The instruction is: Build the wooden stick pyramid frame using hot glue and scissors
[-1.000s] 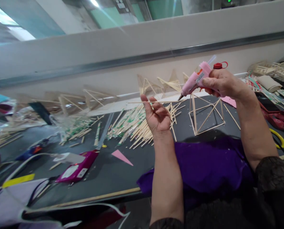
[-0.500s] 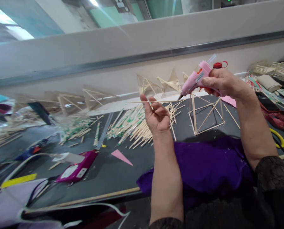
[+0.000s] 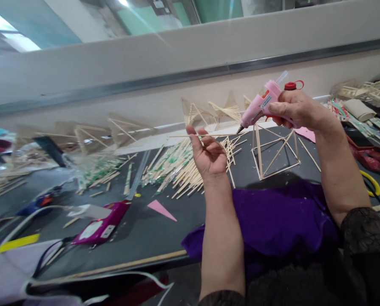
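Okay, left hand (image 3: 211, 159) pinches a thin wooden stick (image 3: 222, 135) around mid-length, likely leaving its end free for the nozzle (image 3: 240, 129). Right hand (image 3: 296, 108) wraps the pink glue gun (image 3: 256, 108), angled down there; stick frame (image 3: 279, 171) stands on the table (image 3: 151, 233) nearby.

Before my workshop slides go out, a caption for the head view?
Right hand points a pink glue gun at the end of a thin stick pinched in the left hand, a wooden frame nearby.
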Available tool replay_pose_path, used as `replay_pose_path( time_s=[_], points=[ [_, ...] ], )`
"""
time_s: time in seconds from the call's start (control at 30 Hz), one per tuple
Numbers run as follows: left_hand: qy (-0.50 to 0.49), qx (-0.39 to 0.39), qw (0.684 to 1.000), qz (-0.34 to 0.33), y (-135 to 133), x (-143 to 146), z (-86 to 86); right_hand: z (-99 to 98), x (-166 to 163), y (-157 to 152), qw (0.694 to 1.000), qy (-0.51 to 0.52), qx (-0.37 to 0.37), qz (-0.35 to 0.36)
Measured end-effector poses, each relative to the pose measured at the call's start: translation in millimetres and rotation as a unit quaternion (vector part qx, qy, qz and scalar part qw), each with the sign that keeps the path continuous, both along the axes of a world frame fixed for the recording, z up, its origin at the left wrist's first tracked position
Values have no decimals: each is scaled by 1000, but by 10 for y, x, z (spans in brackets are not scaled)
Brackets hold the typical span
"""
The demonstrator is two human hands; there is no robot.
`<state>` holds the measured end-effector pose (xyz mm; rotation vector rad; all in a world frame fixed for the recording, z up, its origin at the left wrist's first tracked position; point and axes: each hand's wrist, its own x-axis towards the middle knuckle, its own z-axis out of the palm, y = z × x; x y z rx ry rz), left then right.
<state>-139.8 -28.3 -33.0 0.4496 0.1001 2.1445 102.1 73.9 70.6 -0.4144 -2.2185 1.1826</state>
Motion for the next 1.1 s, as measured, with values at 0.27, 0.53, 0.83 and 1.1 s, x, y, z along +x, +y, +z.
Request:
replay_pose_path(
  time_s=[0.27, 0.53, 0.83, 1.1],
  points=[
    [6, 2, 1000, -2, 6, -17, -11, 4, 23, 2, 1000, -2, -10, -10],
    [-18, -16, 1000, 0, -18, 51, 47, -14, 9, 19, 1000, -4, -3, -5],
    [41, -25, 999, -1, -13, 23, 38, -10, 43, 64, 997, 48, -41, -40],
    [257, -71, 963, 48, -41, 69, 90, -56, 21, 283, 952, 228, -188, -78]
  ],
)
